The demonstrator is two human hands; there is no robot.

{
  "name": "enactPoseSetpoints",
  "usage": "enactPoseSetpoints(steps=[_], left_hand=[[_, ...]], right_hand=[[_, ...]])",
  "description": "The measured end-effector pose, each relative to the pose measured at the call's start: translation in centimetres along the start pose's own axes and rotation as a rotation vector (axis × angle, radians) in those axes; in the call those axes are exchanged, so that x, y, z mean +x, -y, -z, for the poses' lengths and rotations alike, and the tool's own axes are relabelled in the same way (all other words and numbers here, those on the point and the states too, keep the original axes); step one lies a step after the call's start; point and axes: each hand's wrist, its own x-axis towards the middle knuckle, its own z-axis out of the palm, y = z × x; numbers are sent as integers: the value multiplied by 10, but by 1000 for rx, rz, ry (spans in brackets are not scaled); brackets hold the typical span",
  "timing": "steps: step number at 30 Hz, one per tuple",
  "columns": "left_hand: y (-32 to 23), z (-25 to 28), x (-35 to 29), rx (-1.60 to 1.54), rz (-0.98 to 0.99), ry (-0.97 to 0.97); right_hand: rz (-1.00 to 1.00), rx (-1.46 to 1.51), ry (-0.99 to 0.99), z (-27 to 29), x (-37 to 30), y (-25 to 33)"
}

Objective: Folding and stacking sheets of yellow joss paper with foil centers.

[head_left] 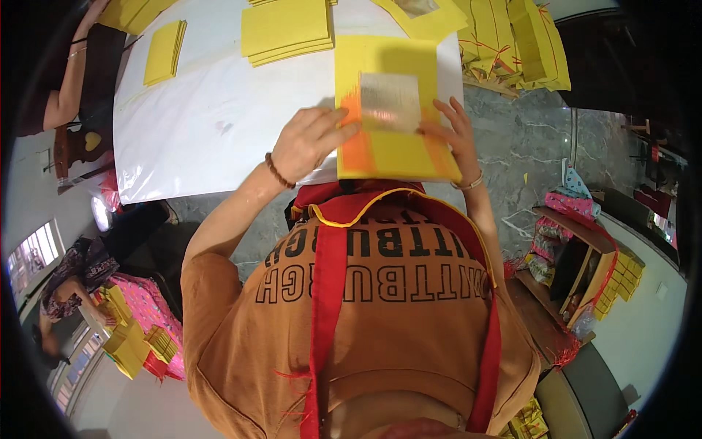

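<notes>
A yellow joss paper stack point(391, 157) with a silver foil rectangle and orange patches lies at the near right edge of the white-covered table point(212, 139). My left hand point(313, 139) grips its left side, fingertips over the orange edge. My right hand point(459, 135) is at the right side, its thumb or a finger over the sheet and other fingers raised along the edge; motion blurs it somewhat. Just beyond lies a thick pile of yellow paper point(285, 31). A thinner yellow bundle point(164, 53) sits farther left.
More foil-patched yellow paper point(424, 14) lies at the far edge. Yellow bundles tied with red string point(512, 44) stand beyond the table's right corner. Another person's arm point(67, 80) reaches in at far left. A wooden shelf point(570, 271) stands right; another person point(73, 293) works at lower left.
</notes>
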Motion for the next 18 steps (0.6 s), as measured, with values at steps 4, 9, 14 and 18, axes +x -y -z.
enactPoseSetpoints(steps=[4, 9, 14, 18], left_hand=[[-21, 10, -10, 41, -74, 57], [-30, -5, -25, -293, 194, -5], [-28, -21, -27, -542, 624, -72], [-29, -18, -4, -863, 1098, -74]], right_hand=[[101, -96, 151, 12, -11, 6], [41, 2, 260, 10, -13, 16], [-317, 23, 232, 3, -5, 18], [-615, 402, 96, -10, 7, 24]])
